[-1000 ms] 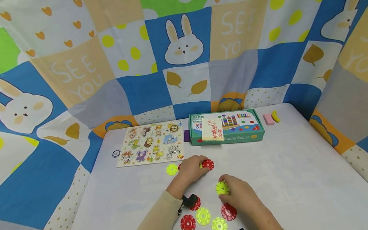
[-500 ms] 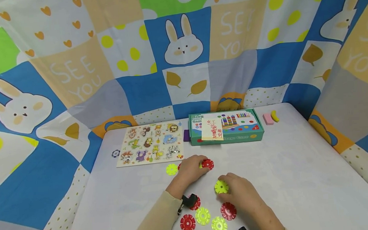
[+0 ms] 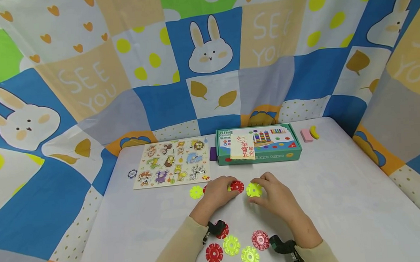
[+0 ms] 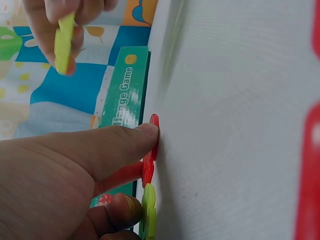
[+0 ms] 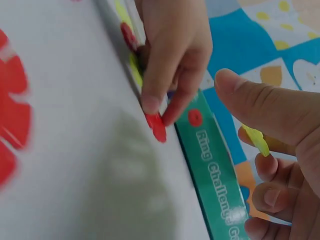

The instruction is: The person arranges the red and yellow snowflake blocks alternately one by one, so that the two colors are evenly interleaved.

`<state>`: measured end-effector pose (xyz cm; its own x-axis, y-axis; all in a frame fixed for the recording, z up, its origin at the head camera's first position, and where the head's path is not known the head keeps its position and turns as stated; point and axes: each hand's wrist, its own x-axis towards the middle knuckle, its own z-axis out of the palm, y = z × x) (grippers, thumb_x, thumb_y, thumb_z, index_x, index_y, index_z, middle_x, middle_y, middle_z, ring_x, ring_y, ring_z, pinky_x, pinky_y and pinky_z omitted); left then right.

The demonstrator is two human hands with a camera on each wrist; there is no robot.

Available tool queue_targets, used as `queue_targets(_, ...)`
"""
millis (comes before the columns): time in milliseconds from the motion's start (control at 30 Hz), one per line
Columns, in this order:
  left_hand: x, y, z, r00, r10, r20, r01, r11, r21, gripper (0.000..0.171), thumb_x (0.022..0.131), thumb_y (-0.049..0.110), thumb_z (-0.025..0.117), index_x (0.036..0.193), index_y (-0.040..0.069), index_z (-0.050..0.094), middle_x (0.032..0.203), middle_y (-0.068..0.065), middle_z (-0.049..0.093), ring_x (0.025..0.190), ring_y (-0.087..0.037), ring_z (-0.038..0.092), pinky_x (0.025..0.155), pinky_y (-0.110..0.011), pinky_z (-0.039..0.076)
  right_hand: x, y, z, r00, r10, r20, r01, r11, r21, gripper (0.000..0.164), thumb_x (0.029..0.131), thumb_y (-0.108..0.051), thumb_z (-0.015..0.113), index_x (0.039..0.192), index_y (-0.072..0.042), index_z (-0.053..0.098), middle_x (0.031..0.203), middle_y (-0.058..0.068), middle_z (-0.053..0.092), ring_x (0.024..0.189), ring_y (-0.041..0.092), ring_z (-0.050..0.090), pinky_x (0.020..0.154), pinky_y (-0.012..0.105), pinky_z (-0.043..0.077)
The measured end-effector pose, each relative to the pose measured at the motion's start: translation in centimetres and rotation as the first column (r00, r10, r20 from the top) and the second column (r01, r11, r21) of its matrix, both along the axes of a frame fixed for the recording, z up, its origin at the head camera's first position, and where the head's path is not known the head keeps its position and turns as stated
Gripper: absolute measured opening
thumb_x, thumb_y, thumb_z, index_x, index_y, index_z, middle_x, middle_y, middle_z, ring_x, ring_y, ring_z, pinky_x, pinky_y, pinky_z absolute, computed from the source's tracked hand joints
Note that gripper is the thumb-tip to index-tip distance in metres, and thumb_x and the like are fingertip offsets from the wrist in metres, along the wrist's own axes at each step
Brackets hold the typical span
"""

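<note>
While the yellow-green snowflake disc (image 3: 251, 192) is hovering above the table (image 3: 157, 217), just right of the red snowflake disc (image 3: 238, 188) ending the far row (image 3: 196, 192), holding it level by its edges is probably serving best. The right hand (image 3: 277, 198) is pinching it, other fingers bent; the left hand (image 3: 218, 192) is pinching the red disc.

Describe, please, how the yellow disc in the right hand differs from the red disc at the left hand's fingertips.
The yellow disc is bright yellow-green; the red disc is plain red. The yellow disc is raised off the table, while the red disc lies on it. The right hand holds the yellow disc; the left hand pinches the red disc. Both are thin discs with notched rims.
</note>
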<state>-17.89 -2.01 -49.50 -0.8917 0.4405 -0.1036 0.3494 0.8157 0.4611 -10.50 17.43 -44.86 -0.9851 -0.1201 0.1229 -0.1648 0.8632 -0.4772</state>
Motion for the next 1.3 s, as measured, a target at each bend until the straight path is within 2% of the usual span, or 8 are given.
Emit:
queue_targets(100,0.0,0.0,-0.1,1.0,-0.003,0.003,0.003,1.0,-0.003,0.046,0.084,0.043,0.067,0.125,0.024,0.061,0.117,0.004,0.062,0.104,-0.014,0.056,0.088,-0.041,0.042,-1.2,0.3,-0.4,1.0,-0.001,0.007,0.001,1.0,0.005,0.055,0.068,-0.044,0.082,0.113,-0.016,0.068,0.096,-0.001,0.048,0.078,0.014,0.048,0.065,0.028,0.044)
queue_targets(267,0.1,0.0,-0.1,1.0,-0.005,0.015,0.005,1.0,-0.007,0.046,0.085,0.044,0.066,0.126,0.025,0.06,0.117,0.005,0.061,0.103,-0.013,0.055,0.088,-0.04,0.042,-3.1,0.7,-1.5,0.998,0.004,0.07,-0.005,1.0,0.02,0.056,0.071,-0.045,0.08,0.116,-0.013,0.067,0.099,0.002,0.05,0.081,0.016,0.049,0.069,0.031,0.045)
queue_targets(500,0.0,0.1,0.0,1.0,-0.007,0.019,0.007,1.0,-0.009,0.047,0.084,0.044,0.067,0.127,0.025,0.059,0.119,0.005,0.061,0.105,-0.013,0.055,0.089,-0.04,0.042,-4.6,1.0,-3.0,0.988,0.008,0.153,-0.011,1.0,0.019,0.057,0.072,-0.042,0.08,0.117,-0.011,0.066,0.102,0.004,0.051,0.085,0.018,0.05,0.076,0.036,0.048)
queue_targets(733,-0.1,0.1,0.1,1.0,-0.013,-0.007,0.013,1.0,-0.014,0.047,0.084,0.043,0.067,0.127,0.024,0.06,0.119,0.005,0.061,0.105,-0.013,0.056,0.088,-0.04,0.042,-5.1,1.1,-4.1,0.988,0.019,0.156,-0.022,1.0,0.019,0.055,0.072,-0.044,0.079,0.116,-0.013,0.067,0.101,0.004,0.053,0.083,0.017,0.05,0.077,0.037,0.048)
queue_targets(1300,0.1,0.0,0.2,1.0,0.007,0.005,-0.007,1.0,0.001,0.046,0.084,0.042,0.068,0.126,0.024,0.06,0.12,0.005,0.061,0.106,-0.014,0.054,0.09,-0.042,0.04,-4.8,1.2,-5.0,0.992,-0.002,0.128,0.005,1.0,-0.027,0.057,0.07,-0.04,0.082,0.118,-0.014,0.066,0.104,0.001,0.057,0.09,0.017,0.054,0.084,0.041,0.048)
